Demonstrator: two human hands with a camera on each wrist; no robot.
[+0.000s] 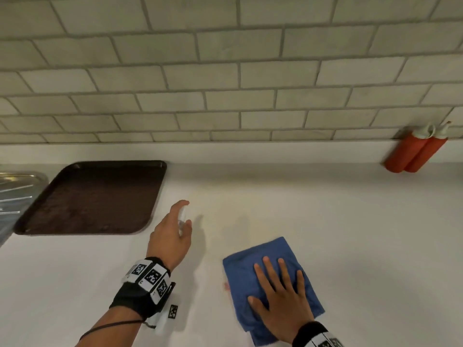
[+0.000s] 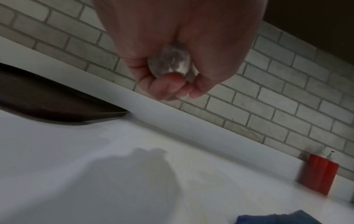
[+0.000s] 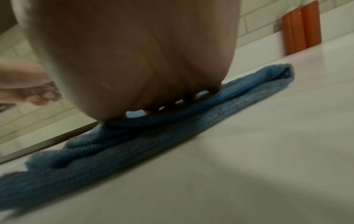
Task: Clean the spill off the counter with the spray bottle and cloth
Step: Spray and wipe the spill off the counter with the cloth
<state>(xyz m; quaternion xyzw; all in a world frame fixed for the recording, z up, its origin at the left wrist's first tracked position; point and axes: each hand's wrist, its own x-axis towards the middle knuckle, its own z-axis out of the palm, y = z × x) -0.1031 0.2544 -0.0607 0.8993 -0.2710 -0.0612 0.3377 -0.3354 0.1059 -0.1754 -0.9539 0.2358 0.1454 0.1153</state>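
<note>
My left hand (image 1: 172,231) grips a small clear spray bottle (image 1: 182,217) above the white counter (image 1: 350,234), index finger over its top. In the left wrist view the bottle's clear base (image 2: 170,63) shows inside my curled fingers (image 2: 168,86). My right hand (image 1: 280,294) lies flat with spread fingers on a folded blue cloth (image 1: 245,266), pressing it to the counter. A faint pinkish smear (image 1: 226,286) shows at the cloth's left edge. The right wrist view shows the palm on the blue cloth (image 3: 191,125). A faint yellowish wet patch (image 2: 201,174) lies on the counter.
A dark brown tray (image 1: 95,199) sits at the back left, beside a metal sink edge (image 1: 17,186). Two red squeeze bottles (image 1: 416,151) stand against the tiled wall (image 1: 225,71) at the back right. A low white ledge runs along the wall.
</note>
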